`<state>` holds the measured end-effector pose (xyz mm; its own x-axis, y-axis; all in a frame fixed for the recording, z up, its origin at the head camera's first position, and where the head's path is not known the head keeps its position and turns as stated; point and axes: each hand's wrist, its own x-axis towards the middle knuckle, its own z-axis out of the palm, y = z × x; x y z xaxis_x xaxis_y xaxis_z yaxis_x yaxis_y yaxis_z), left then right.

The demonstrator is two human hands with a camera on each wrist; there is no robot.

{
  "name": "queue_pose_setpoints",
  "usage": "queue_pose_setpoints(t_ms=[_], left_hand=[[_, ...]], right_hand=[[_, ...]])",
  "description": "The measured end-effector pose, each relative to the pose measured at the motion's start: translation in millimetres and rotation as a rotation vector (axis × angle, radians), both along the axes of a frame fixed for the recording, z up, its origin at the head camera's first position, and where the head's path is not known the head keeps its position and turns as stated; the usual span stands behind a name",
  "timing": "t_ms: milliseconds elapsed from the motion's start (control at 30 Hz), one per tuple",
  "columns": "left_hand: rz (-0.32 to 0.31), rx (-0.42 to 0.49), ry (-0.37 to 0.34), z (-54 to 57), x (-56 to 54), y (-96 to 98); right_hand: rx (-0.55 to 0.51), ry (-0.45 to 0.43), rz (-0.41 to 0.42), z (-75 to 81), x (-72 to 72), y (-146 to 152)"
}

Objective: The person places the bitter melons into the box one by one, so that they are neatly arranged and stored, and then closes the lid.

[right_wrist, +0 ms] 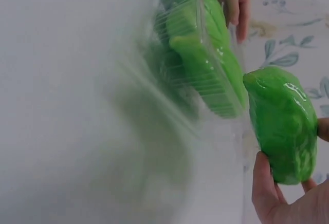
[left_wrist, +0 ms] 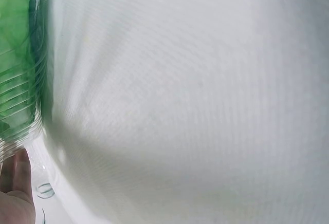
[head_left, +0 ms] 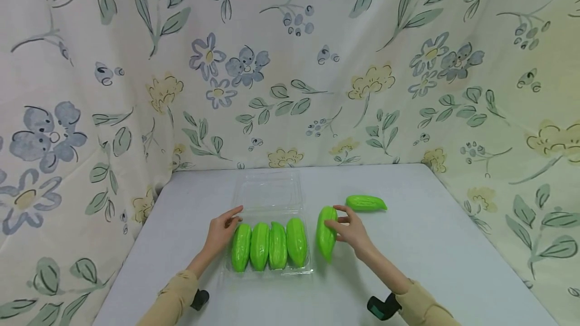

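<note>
My right hand (head_left: 354, 230) holds a shiny, bright green toy vegetable (head_left: 326, 234), long and lumpy with a pointed tip, between thumb and fingers. It is just right of a clear plastic clamshell box (head_left: 310, 268), tip pointing down toward the near side. In the right wrist view, the held green vegetable (right_wrist: 282, 121) shows a glossy, bumpy skin. Several matching green vegetables (head_left: 260, 246) lie side by side in the box. At the box's far left corner, my left hand (head_left: 222, 229) rests its fingers on the rim, beside the leftmost vegetable.
The box's clear lid (head_left: 268, 191) lies folded back on the far side. Another green vegetable (head_left: 366, 203) lies on the white table (head_left: 435, 245) beyond my right hand. A floral curtain (head_left: 290, 64) hangs behind and beside the table.
</note>
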<state>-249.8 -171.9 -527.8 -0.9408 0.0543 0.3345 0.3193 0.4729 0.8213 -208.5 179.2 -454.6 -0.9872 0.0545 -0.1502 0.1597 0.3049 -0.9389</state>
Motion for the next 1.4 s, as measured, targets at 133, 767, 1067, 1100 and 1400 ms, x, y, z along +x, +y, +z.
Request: queue_pose_setpoints(t_ms=[133,767,1067,1100,1400], left_hand=[[0.002,0.001,-0.003,0.3,0.1,0.4],[-0.022,0.029,-0.007,-0.4,-0.5,-0.7],[-0.010,0.015,-0.012,-0.1,-0.1,-0.7],[-0.010,0.014,-0.014,0.1,0.0,-0.6],[-0.018,0.009,0.011,0.5,0.6,0.6]], right_hand=[[-0.056,0.003,0.003,1.7,-1.0,-7],[-0.200,0.020,0.098,-3.7,7.9,-47],[-0.201,0.029,0.174,-5.7,10.2,-66],[-0.201,0.029,0.180,-5.7,10.3,-68],[-0.234,0.026,0.210,-4.2,11.6,-90]])
